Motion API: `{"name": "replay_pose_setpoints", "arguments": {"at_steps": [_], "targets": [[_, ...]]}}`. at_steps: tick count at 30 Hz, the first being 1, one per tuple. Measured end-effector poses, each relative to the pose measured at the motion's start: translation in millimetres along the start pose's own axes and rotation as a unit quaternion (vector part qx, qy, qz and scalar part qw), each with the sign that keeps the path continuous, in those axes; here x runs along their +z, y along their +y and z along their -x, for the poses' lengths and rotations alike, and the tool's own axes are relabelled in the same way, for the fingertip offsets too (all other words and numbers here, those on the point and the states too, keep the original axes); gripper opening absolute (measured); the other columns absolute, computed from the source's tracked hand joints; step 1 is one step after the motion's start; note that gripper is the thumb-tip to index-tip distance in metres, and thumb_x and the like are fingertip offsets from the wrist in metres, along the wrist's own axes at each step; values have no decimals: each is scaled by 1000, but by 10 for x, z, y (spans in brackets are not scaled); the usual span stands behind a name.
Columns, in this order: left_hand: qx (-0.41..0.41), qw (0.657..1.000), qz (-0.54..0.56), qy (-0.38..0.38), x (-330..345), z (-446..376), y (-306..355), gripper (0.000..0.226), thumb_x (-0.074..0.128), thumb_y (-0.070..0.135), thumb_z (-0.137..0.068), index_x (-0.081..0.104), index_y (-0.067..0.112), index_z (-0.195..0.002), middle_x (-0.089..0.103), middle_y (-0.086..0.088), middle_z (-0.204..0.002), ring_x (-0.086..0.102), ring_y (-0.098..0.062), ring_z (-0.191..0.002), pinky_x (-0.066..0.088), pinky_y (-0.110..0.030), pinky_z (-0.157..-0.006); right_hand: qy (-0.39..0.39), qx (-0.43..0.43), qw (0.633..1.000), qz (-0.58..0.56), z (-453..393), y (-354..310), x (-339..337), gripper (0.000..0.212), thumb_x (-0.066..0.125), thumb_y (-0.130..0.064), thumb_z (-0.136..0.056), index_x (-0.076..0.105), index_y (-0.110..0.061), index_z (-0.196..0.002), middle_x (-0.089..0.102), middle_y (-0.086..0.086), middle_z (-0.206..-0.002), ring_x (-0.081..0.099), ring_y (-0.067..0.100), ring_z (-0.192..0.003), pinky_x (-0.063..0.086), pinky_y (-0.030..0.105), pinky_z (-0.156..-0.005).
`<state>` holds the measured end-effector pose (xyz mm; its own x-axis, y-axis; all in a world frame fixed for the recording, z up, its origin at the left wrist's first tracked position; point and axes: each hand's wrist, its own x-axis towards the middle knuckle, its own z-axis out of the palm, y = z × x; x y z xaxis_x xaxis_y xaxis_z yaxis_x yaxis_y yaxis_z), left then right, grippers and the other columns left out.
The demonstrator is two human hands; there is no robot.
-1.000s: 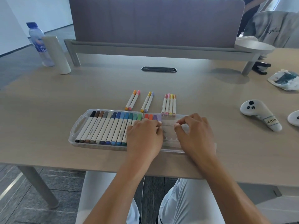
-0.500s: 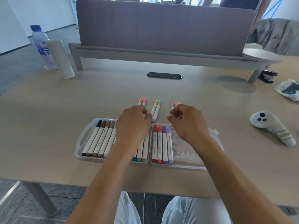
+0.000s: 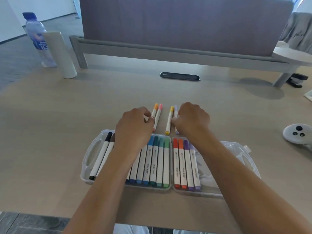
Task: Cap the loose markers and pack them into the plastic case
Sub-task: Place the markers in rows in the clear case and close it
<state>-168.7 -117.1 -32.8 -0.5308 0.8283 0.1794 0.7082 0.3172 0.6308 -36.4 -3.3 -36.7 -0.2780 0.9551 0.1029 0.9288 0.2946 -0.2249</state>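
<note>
While four loose markers lie beyond the case, both hands curl, grasp unclear.

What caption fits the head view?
Both hands, left hand and right hand, reach past the half-filled case for loose markers on the table.

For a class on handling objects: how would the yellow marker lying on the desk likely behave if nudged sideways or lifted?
The yellow marker is a slim round tube lying flat on the smooth desk, so a sideways nudge would probably roll it. It looks rigid and likely light, being thin plastic. Its smooth barrel may slip in a loose pinch.
</note>
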Motion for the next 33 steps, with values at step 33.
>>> {"name": "replay_pose_setpoints", "arguments": {"at_steps": [33], "targets": [[22,968,-229,-103,963,-153,1036,12,68,26,-88,67,18,-97,69,-3,-87,65,-19,-75,56,-35,-69,28,60,934,-351,705,1320,-321,12,69,-26,-93,66,-28,-105,67,-12,-81,63,7,-73,50,27,-63]]}}
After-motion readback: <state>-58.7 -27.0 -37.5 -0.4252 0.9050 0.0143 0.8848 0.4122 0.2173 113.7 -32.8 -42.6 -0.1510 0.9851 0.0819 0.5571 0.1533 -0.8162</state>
